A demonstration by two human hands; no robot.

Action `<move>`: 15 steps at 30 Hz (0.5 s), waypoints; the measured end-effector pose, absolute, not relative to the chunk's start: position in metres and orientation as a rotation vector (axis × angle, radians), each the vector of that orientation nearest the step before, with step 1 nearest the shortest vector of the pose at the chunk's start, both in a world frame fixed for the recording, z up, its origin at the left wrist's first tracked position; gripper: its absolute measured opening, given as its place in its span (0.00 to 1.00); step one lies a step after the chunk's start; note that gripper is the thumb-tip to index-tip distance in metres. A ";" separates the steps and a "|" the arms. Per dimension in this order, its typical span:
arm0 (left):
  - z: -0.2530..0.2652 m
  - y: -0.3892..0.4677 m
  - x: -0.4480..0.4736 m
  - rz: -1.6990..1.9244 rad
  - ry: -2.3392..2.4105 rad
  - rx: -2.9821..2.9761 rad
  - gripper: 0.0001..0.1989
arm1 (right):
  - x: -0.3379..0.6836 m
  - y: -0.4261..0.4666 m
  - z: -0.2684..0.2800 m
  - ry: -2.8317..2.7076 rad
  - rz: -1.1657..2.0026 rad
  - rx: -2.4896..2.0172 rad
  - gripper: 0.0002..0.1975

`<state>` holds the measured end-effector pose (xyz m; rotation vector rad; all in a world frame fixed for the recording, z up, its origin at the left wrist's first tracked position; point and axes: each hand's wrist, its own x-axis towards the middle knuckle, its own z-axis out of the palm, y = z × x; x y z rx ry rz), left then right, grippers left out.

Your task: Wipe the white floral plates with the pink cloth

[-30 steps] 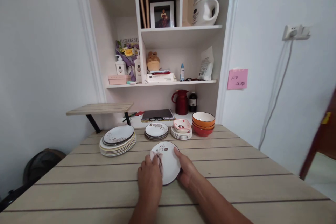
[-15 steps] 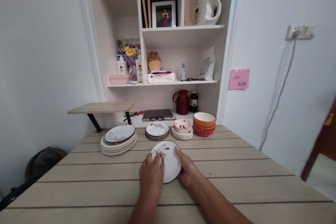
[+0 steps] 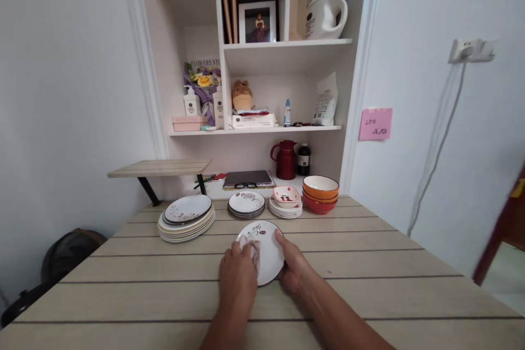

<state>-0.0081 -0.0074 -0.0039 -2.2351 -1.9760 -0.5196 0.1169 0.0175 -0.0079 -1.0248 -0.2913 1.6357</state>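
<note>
A small white plate (image 3: pixel 270 257) with a dark rim and a brown flower pattern is tilted up toward me over the table. My right hand (image 3: pixel 294 265) grips its right edge, thumb on the face and fingers behind. A pale pinkish cloth (image 3: pixel 255 249) is bunched under the fingers of my left hand (image 3: pixel 239 273), pressed on the left part of the plate. Just beyond stands a stack of similar small plates (image 3: pixel 246 202). To the left is a taller stack of larger plates (image 3: pixel 187 210).
On the slatted table (image 3: pixel 164 301), a pink square bowl (image 3: pixel 286 196) sits on small white dishes (image 3: pixel 286 211), beside stacked orange and red bowls (image 3: pixel 320 194). Behind are a red jug (image 3: pixel 285 159), a dark bottle (image 3: pixel 303 159) and a laptop (image 3: pixel 248 178). A raised wooden shelf (image 3: pixel 159 168) stands at left.
Both hands keep their hold on the plate and cloth, with hardly any movement. The whole view has shifted very slightly.
</note>
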 end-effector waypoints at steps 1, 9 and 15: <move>-0.002 -0.008 -0.008 -0.512 -1.974 -2.254 0.16 | 0.117 0.018 -0.008 -0.290 1.640 -1.017 0.20; -0.011 -0.002 -0.010 -0.595 -2.030 -2.259 0.22 | 0.117 0.018 -0.011 -0.300 1.615 -1.020 0.20; -0.010 -0.004 -0.009 -0.617 -2.141 -2.219 0.19 | 0.116 0.018 -0.009 -0.296 1.596 -1.025 0.19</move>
